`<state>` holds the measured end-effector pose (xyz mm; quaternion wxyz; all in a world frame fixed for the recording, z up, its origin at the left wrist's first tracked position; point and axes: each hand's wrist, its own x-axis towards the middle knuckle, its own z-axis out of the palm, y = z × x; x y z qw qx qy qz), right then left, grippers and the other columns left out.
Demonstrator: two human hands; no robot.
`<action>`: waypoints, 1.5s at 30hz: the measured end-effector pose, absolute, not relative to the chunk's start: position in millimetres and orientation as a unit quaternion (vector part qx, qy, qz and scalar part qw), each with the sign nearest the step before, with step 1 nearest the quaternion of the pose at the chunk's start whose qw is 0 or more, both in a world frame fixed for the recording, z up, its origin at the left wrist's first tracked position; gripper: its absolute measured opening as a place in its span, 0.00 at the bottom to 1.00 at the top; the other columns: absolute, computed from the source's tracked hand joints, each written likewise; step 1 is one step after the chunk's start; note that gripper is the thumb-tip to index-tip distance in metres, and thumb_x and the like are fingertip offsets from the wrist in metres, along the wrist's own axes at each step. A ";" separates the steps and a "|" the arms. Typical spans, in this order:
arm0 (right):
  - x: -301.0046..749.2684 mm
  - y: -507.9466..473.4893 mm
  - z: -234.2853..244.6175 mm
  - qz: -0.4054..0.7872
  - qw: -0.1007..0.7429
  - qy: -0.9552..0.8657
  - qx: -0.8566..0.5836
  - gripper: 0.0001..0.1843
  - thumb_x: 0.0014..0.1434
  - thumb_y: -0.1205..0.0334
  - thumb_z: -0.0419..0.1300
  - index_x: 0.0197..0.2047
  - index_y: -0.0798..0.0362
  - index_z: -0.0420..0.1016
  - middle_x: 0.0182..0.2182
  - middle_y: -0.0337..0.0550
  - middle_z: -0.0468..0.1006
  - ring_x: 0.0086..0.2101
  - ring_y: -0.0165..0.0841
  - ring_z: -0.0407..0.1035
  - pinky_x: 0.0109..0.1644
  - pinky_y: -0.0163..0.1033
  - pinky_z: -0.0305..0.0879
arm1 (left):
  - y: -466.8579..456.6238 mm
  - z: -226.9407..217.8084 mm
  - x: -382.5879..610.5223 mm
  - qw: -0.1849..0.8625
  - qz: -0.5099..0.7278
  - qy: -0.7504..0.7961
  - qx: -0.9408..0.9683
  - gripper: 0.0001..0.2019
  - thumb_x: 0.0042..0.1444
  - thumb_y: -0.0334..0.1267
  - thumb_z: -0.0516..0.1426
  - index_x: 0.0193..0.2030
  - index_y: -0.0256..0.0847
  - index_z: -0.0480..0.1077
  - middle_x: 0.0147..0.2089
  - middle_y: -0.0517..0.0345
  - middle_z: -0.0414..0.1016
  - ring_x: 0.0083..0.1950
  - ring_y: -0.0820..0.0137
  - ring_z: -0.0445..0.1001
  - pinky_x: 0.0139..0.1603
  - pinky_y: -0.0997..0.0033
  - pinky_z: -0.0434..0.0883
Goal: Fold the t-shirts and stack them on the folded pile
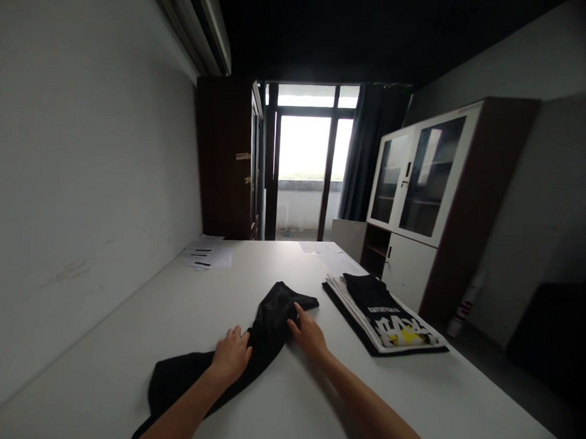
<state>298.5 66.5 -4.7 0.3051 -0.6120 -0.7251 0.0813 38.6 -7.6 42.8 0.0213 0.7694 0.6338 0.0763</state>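
A black garment (270, 334) lies lengthwise on the white table (126, 322), partly folded and rumpled at its far end; its exact kind I cannot tell. My left hand (232, 357) rests on the middle of the cloth, fingers loosely bent and slightly apart, palm down. At the far right part of the garment is my right hand (309, 335), its index finger stretched over the dark fabric and its thumb apart from it. Both hands touch the cloth. My left forearm covers some of its near end.
A stack of folded T-shirts (390, 319), the top one black with white and yellow print, sits at the table's right. Papers (208, 253) lie by the left wall, with more sheets (327, 256) at the far edge. Cabinets (424, 179) stand beyond, near a glass door.
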 end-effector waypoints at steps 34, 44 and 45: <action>291.8 73.0 15.7 0.045 0.288 -0.705 -0.647 0.12 0.70 0.63 0.49 0.45 0.48 0.75 0.41 0.45 0.80 0.43 0.37 0.73 0.47 0.38 0.63 | 16.0 1.3 16.6 0.066 0.112 0.603 0.787 0.28 0.66 0.52 0.52 0.71 0.49 0.63 0.75 0.50 0.56 0.75 0.54 0.53 0.74 0.48 0.48; 273.6 53.6 38.4 -0.035 0.262 -0.815 -0.515 0.12 0.71 0.59 0.52 0.49 0.47 0.76 0.49 0.48 0.73 0.51 0.41 0.66 0.58 0.43 0.60 | 26.9 -0.3 -1.5 0.056 0.193 0.613 0.764 0.21 0.63 0.30 0.52 0.60 0.46 0.74 0.65 0.54 0.71 0.67 0.65 0.66 0.70 0.64 0.56; 269.4 50.4 39.0 -0.021 0.251 -0.826 -0.504 0.13 0.71 0.56 0.53 0.52 0.47 0.75 0.50 0.48 0.73 0.51 0.41 0.67 0.57 0.43 0.61 | 24.5 2.0 -0.3 0.058 0.207 0.608 0.764 0.20 0.62 0.29 0.51 0.57 0.45 0.75 0.63 0.54 0.73 0.64 0.66 0.68 0.68 0.66 0.58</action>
